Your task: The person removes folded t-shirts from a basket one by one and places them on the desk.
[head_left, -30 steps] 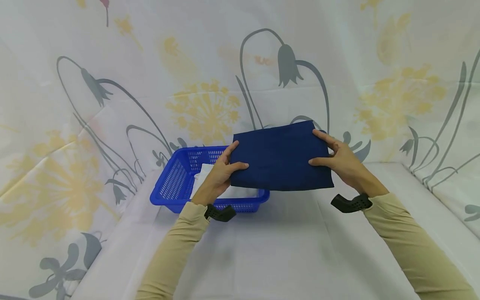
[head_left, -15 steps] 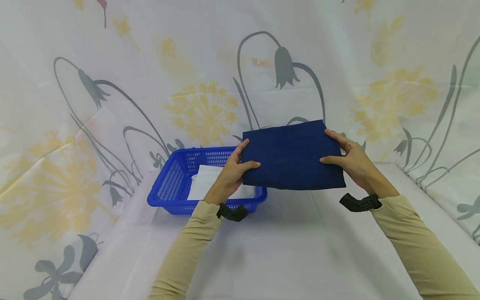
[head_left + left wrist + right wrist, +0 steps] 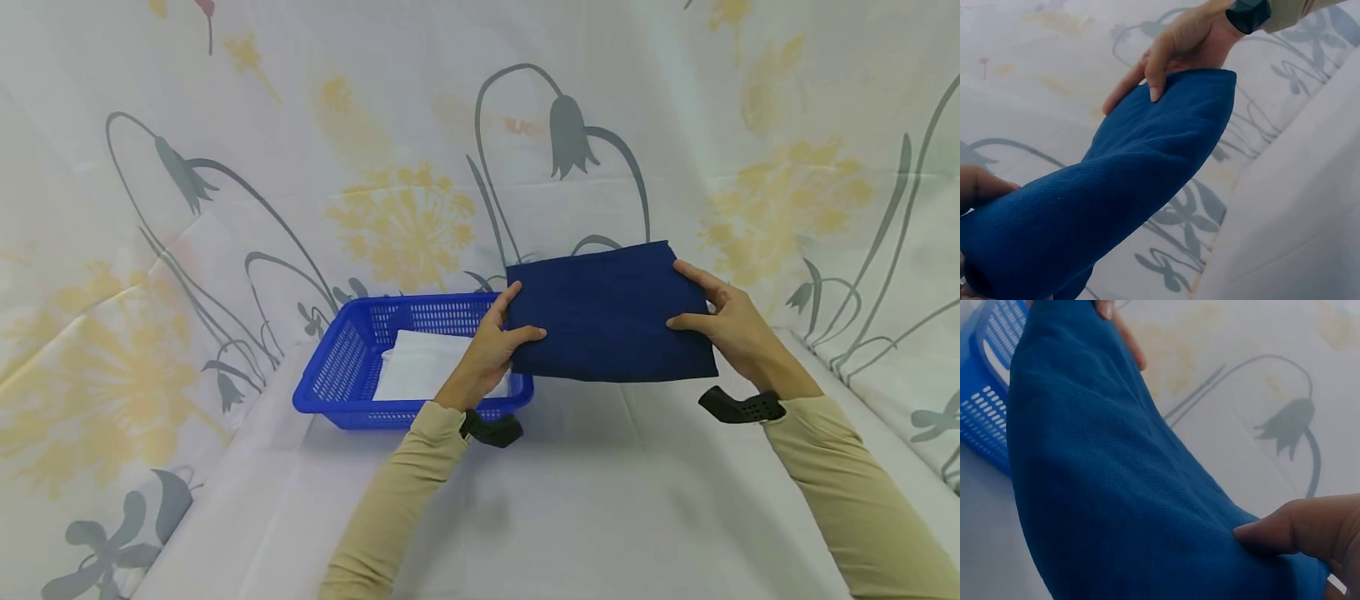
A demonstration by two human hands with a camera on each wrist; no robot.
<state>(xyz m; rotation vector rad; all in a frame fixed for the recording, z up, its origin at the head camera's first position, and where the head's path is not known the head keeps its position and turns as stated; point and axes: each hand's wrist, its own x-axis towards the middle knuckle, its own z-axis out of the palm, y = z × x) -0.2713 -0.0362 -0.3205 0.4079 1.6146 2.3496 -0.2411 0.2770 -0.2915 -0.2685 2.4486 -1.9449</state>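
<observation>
A folded dark blue cloth [image 3: 607,317] hangs in the air between both hands, its broad face toward me. My left hand [image 3: 487,350] pinches its left edge, thumb on the near face and the other fingers mostly hidden behind. At the opposite edge, my right hand [image 3: 731,325] grips the cloth the same way, with the index finger near the upper corner. In the left wrist view the cloth [image 3: 1104,187] bows and looks slightly twisted along its length. The right wrist view shows the right thumb pressing into the fabric [image 3: 1141,475].
A blue perforated plastic basket [image 3: 330,367] stands on the white-covered table [image 3: 570,517], left of the cloth. White folded cloth [image 3: 420,367] lies inside it, partly hidden by my left hand. A flower-printed sheet [image 3: 420,108] rises behind the table.
Both hands have moved to the right with the blue cloth, away from the basket. More of the white cloth in the basket now shows. The grip looks the same.
</observation>
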